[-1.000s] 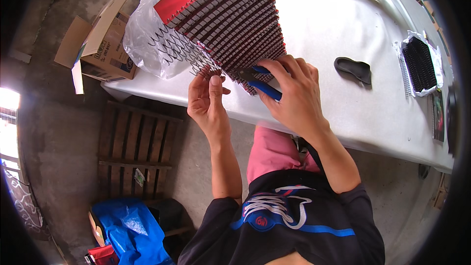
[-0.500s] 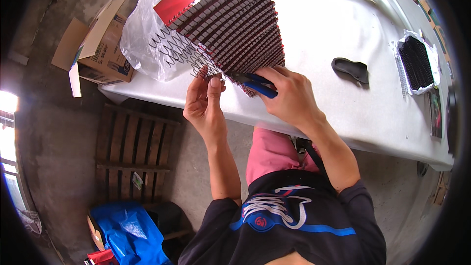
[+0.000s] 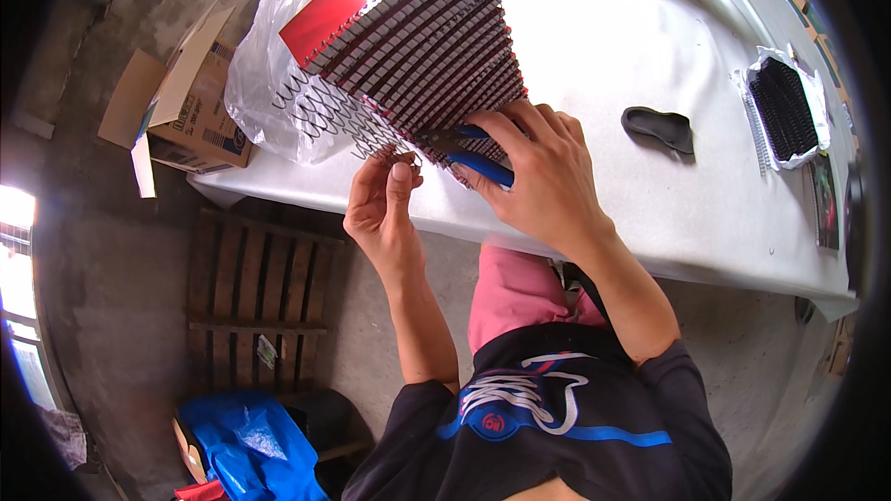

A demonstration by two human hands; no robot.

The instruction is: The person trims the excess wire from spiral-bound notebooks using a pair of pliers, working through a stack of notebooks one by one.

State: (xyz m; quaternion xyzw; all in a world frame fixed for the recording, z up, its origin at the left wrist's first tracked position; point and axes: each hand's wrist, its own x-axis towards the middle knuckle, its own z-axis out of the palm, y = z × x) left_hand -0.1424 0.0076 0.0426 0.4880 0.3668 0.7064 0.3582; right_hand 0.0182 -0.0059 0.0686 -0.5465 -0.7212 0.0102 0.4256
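Observation:
A tall stack of spiral-bound notebooks (image 3: 422, 51) with red covers stands near the table's front edge, its dark spines turned toward me. Loose ends of wire coils (image 3: 320, 116) stick out past the stack's left side. My left hand (image 3: 382, 209) pinches the end of one wire coil between thumb and fingers at the stack's near corner. In my right hand (image 3: 555, 176) is a pair of blue-handled cutting pliers (image 3: 484, 168). Its handles are spread and its jaws lie against the spines, close to my left fingertips. Whether the jaws touch a wire is too small to tell.
The notebooks stand on a white-covered table (image 3: 594, 204). A dark sole-shaped piece (image 3: 661, 132) lies to the right, and black coils in white wrapping (image 3: 789, 111) lie farther right. Clear plastic (image 3: 269, 83) and an open cardboard box (image 3: 190, 116) are at left, above a wooden pallet (image 3: 255, 301).
My right hand and the pliers have shifted slightly left, and the handles are spread wider. My left hand keeps its pinch on the wire, and the whole view has shifted a little.

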